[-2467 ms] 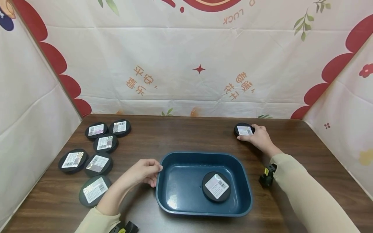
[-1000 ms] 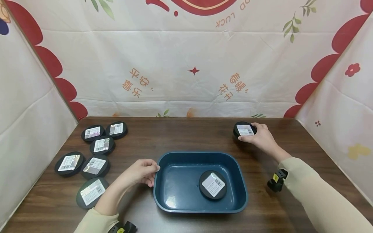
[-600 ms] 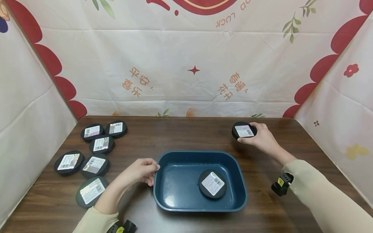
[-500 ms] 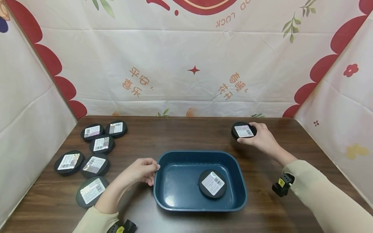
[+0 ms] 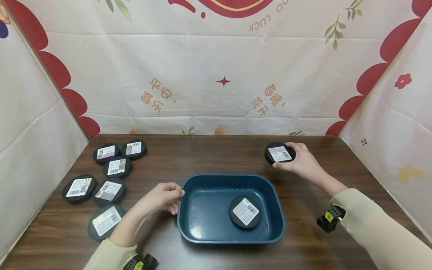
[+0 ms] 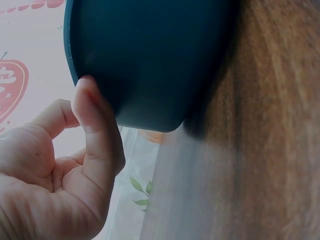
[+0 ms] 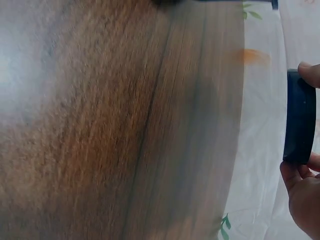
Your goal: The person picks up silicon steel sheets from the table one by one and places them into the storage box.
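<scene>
My right hand [image 5: 305, 164] grips a flat round black case [image 5: 279, 154] with a white barcode label, thumb and fingers on opposite sides of its edge. In the right wrist view, this black case [image 7: 300, 117] is seen edge-on, raised off the table. At the left end of a dark blue rectangular tray [image 5: 206, 210], my left hand [image 5: 162, 198] pinches the rim. The left wrist view shows a fingertip of the left hand [image 6: 90, 150] right at the tray's rim [image 6: 69, 40]. One similar round black case [image 5: 245, 212] lies label up inside the tray, right of centre.
Several more labelled round black cases lie on the left of the brown wooden table [image 5: 202, 153], among them a nearer case [image 5: 106, 222] beside the left forearm and a far case [image 5: 134, 149]. A white printed cloth [image 5: 189, 75] stands behind and on both sides.
My right hand has lifted the round black case from the far right of the table and brought it slightly left and nearer. My left hand stays at the tray's rim. The view has shifted slightly.
</scene>
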### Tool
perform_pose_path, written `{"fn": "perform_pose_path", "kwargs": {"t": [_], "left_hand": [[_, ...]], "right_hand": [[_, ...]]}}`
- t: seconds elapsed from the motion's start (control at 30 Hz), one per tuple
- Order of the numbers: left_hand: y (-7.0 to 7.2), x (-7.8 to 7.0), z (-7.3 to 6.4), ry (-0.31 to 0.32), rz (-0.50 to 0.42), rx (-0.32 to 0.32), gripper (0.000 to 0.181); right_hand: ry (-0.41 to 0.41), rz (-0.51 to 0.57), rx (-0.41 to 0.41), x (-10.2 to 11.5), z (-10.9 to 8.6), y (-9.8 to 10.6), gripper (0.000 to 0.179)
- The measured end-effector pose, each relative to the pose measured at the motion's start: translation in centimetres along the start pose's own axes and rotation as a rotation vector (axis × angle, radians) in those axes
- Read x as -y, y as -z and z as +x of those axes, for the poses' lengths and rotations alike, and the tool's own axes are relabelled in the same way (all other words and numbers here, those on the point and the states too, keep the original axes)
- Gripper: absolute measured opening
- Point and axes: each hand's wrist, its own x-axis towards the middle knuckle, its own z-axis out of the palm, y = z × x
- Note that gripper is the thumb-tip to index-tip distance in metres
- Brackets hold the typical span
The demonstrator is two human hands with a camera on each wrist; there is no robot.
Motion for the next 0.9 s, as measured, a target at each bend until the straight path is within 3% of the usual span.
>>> {"fn": "perform_pose_path", "kwargs": {"t": [0.33,0.53,0.9], "left_hand": [[0.1,-0.2,-0.2,0.0,0.002,-0.005,0.018],[0.1,-0.1,-0.1,-0.001,0.011,-0.001,0.018],[0.2,0.0,-0.1,-0.01,0.024,0.023,0.017]], "right_hand": [[0.03,0.013,0.01,1.5,-1.6,0.2,0.098],[0.089,0.007,0.005,2.7,-2.8,0.3,0.093],[0.129,0.057,0.067,4.8,-4.9,-0.3,0.091]]}}
